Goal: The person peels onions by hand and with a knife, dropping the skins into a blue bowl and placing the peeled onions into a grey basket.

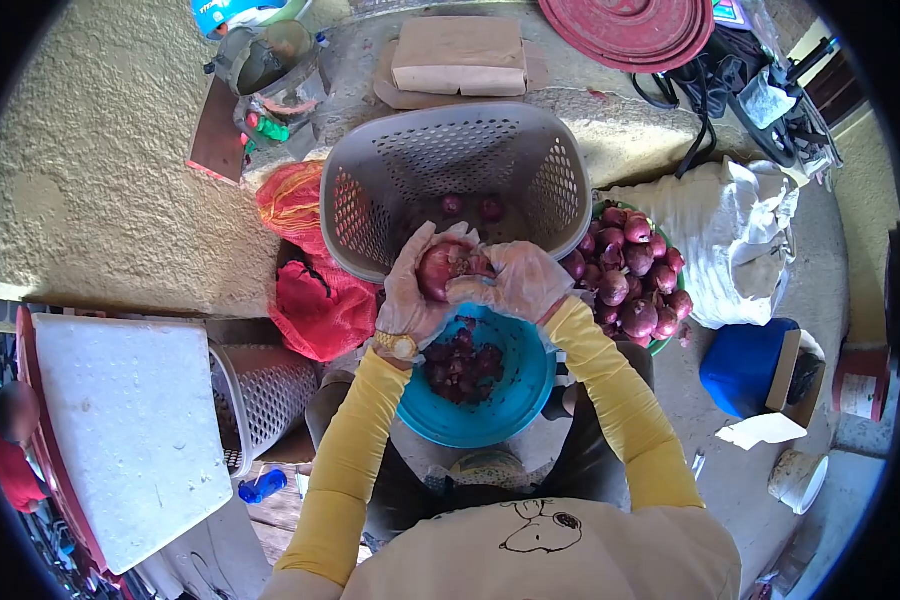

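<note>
A red onion [437,272] is held above a blue basin [420,428]. My left hand [410,300], in a clear plastic glove, is closed around its left side. From the right, my gloved right hand [532,280] closes its fingers on the stem end; whether a small tool is in them I cannot make out. Dark red onion skins [463,368] lie in the basin below. Just beyond my hands stands a grey perforated basket [455,120] with a few onions [491,208] on its bottom. A green tub [660,346] heaped with red onions [638,258] sits to the right.
A white sack [745,240] and a blue container [745,370] stand at the right. On the left are a red mesh bag [320,310], another perforated basket [270,395] and a white board [120,430]. A wrapped block [458,55] rests on the ledge ahead. Another person [15,450] is at far left.
</note>
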`<state>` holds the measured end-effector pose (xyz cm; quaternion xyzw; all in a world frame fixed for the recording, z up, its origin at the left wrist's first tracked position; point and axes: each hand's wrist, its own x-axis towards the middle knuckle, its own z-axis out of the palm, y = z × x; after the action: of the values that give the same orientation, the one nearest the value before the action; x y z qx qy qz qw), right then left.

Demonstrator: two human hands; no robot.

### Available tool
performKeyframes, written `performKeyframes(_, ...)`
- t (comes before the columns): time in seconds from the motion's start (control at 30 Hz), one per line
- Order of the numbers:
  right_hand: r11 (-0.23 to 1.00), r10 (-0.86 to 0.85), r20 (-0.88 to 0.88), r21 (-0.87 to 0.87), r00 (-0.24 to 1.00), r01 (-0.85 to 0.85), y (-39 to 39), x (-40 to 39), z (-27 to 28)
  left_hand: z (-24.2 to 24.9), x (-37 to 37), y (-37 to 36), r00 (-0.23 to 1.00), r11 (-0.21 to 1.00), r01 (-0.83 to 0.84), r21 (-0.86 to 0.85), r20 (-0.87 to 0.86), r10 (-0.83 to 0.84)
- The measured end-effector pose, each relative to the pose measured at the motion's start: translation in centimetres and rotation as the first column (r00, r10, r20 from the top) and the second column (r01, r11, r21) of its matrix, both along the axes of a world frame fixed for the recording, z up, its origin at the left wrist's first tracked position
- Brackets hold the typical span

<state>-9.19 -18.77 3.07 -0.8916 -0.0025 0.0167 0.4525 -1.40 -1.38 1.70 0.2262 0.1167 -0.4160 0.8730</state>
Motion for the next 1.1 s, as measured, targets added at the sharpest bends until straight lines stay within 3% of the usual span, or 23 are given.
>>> performKeyframes(0.03,0.987,0.027,0.037,-0.16,0.999,-0.021,-0.1,-0.1,0.0,0.4,-0.1,0.0,1.0,0.996,0.009,0.092,-0.01,-0.008)
performKeyframes(0.07,0.987,0.027,0.037,-0.161,0.999,-0.021,0.0,-0.1,-0.5,-0.7,0.0,0.1,1.0,0.996,0.01,0.092,-0.01,-0.009)
performKeyframes(0.13,0.964,0.079,0.051,-0.259,0.996,-0.064,0.3,-0.2,-1.6,-3.4,-0.1,0.6,0.997,0.975,0.067,-0.214,0.053,-0.057)
performKeyframes(0.27,0.964,0.027,0.048,-0.264,0.998,-0.014,1.3,-0.1,-1.7,-4.0,0.0,0.0,0.995,0.992,-0.077,-0.095,-0.062,0.071)
performKeyframes(0.37,0.993,0.018,0.073,-0.121,0.997,-0.009,1.9,-0.4,-1.2,-3.6,-0.5,-0.1,0.989,0.983,-0.146,-0.11,-0.01,0.146)
performKeyframes(0.43,0.999,-0.048,0.0,-0.02,0.999,0.048,2.6,-0.8,0.7,-3.0,-0.9,-0.2,0.98,0.979,-0.2,-0.047,-0.022,0.199)
performKeyframes(0.57,0.986,-0.069,-0.044,-0.153,0.997,0.062,3.3,-0.5,-0.2,-3.6,-0.7,0.1,0.985,0.975,-0.175,-0.138,-0.028,0.172)
performKeyframes(0.67,0.997,-0.07,-0.054,-0.018,0.996,0.069,3.7,-0.7,0.5,-4.4,-0.9,0.0,0.981,0.966,-0.178,-0.187,0.04,0.188)
performKeyframes(0.73,0.995,-0.077,-0.132,0.058,0.988,0.085,3.8,-0.7,0.7,-4.0,-1.1,-0.2,0.96,0.957,-0.264,-0.123,0.061,0.273)
performKeyframes(0.83,0.993,-0.108,-0.147,0.024,0.983,0.113,3.8,-0.6,-0.1,-3.4,-1.5,-0.4,0.939,0.943,-0.33,-0.044,0.082,0.333)
performKeyframes(0.97,0.994,-0.097,-0.14,0.045,0.985,0.104,3.1,-0.3,0.1,-4.4,-0.5,-0.2,0.975,0.965,-0.18,-0.189,0.095,0.2)
performKeyframes(1.03,0.991,-0.128,-0.198,0.003,0.972,0.131,2.7,-0.2,0.6,-2.2,-1.0,-0.6,0.982,0.978,-0.186,0.095,0.061,0.18)
performKeyframes(1.1,0.993,-0.12,-0.169,-0.001,0.978,0.122,2.6,-0.3,0.2,-3.1,-0.8,-0.2,0.989,0.988,-0.146,0.053,0.044,0.144)
